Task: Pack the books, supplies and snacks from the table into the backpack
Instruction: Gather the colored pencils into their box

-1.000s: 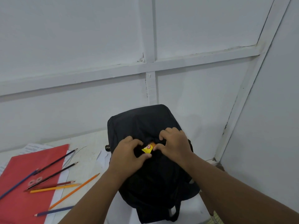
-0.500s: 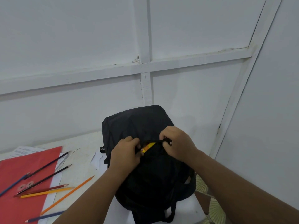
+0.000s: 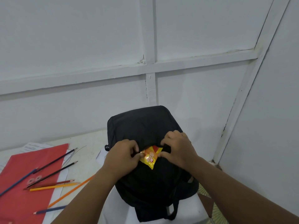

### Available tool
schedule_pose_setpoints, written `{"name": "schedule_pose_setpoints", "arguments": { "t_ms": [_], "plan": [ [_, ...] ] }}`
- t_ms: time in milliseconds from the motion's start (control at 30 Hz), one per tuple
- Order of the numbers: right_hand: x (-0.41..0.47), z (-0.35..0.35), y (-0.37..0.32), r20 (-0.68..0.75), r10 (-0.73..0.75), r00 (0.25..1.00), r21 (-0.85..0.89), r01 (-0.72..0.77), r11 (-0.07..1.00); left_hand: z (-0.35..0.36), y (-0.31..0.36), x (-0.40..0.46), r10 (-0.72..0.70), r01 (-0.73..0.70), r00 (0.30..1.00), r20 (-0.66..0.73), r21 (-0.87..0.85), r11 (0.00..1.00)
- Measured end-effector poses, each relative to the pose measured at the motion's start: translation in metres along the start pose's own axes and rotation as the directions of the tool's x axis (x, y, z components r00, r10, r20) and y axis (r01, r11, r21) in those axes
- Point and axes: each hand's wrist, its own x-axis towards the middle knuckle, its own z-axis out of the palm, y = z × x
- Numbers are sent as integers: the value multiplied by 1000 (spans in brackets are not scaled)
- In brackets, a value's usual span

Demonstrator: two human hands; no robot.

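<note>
A black backpack (image 3: 142,126) lies on the white table (image 3: 90,143) against the wall. A yellow and red snack packet (image 3: 149,156) sticks halfway out of the slit of its front pocket. My left hand (image 3: 122,157) pinches the packet's left edge together with the pocket's lower lip. My right hand (image 3: 178,148) grips the black fabric at the pocket's right side, thumb against the packet's right edge. The packet's upper part is hidden inside the pocket.
A red folder (image 3: 24,175) lies at the left over white papers (image 3: 34,145). Several coloured pencils (image 3: 55,185) lie loose across the folder and table, one blue pencil (image 3: 50,210) near the front edge. A patterned floor (image 3: 215,207) shows at the right.
The snack packet shows much more than half a second ago, when only a thin yellow strip was visible in the pocket. Both hands stay at the pocket opening, spread slightly wider.
</note>
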Motion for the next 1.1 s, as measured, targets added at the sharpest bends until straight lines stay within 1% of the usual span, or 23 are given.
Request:
{"name": "schedule_pose_setpoints", "arguments": {
  "t_ms": [67, 100, 133, 167, 200, 233, 267, 300, 333, 367, 400, 433, 533, 600, 633, 700, 767, 833, 900, 967, 1033, 1067, 1100],
  "plan": [
    [-7, 2, -16, -22, -10, 1000, 70, 11, 998, 2, 1, -4, -6, 6, 997, -81, 1, 1000],
    [-11, 1, -26, 13, 25, 1000, 92, -26, 995, 3, 0, -5, -23, 24, 995, -97, 5, 1000],
    [-16, 3, -35, 72, 96, 993, 112, -104, 988, 3, -1, -6, -39, 39, 994, -106, -3, 999],
    [-20, 4, -44, 140, 196, 971, 150, -216, 965, 2, -2, -6, -46, 44, 991, -124, -23, 999],
    [-23, 7, -51, 210, 306, 929, 233, -352, 907, 0, -3, -6, -42, 34, 987, -155, -51, 998],
    [-25, 9, -59, 287, 405, 868, 353, -489, 797, -4, -1, -7, -28, 12, 980, -196, -86, 996],
    [-26, 10, -68, 366, 486, 793, 492, -608, 622, -8, 1, -7, -22, -7, 971, -237, -121, 993],
    [-25, 9, -76, 442, 540, 716, 616, -680, 398, -13, 3, -6, -28, -14, 963, -268, -154, 988],
    [-24, 8, -84, 506, 571, 646, 707, -690, 154, -18, 5, -5, -43, -9, 957, -285, -180, 984],
    [-22, 7, -92, 553, 591, 587, 758, -649, -65, -23, 7, -4, -58, -1, 954, -293, -198, 980],
    [-19, 6, -99, 574, 609, 547, 788, -572, -228, -27, 8, -3, -67, 4, 952, -297, -208, 978],
    [-17, 6, -104, 567, 636, 524, 811, -489, -321, -31, 9, -2, -67, 1, 953, -296, -215, 977],
    [-14, 4, -115, 514, 713, 476, 858, -287, -427, -38, 9, 0, -51, -8, 963, -264, -220, 976],
    [-10, 4, -118, 557, 695, 455, 825, -205, -526, -38, 9, 0, -55, -1, 966, -252, -217, 976],
    [-6, 2, -119, 582, 668, 463, 800, -176, -574, -38, 9, -1, -61, 4, 965, -253, -219, 976],
    [6, 5, -119, 603, 636, 482, 781, -194, -593, -35, 9, -2, -70, 12, 966, -249, -228, 974],
    [18, 9, -115, 613, 628, 479, 782, -259, -566, -32, 10, -3, -72, 18, 970, -232, -225, 974],
    [24, 12, -111, 609, 637, 473, 792, -330, -513, -32, 11, -3, -61, 18, 975, -213, -198, 980],
    [21, 13, -107, 552, 708, 441, 830, -373, -415, -36, 11, -2, -60, 12, 969, -239, -197, 980],
    [11, 10, -106, 448, 793, 412, 865, -424, -268, -40, 10, 0, -88, 10, 949, -304, -251, 968],
    [-3, 12, -106, 340, 829, 444, 871, -481, -100, -42, 10, 2, -90, 2, 944, -316, -267, 964],
    [-7, 14, -105, 311, 832, 460, 867, -496, -50, -41, 11, 2, -73, -10, 948, -309, -260, 966],
    [-8, 16, -104, 310, 825, 473, 863, -504, -35, -39, 11, 2, -50, -26, 954, -295, -249, 968]
  ]
}}
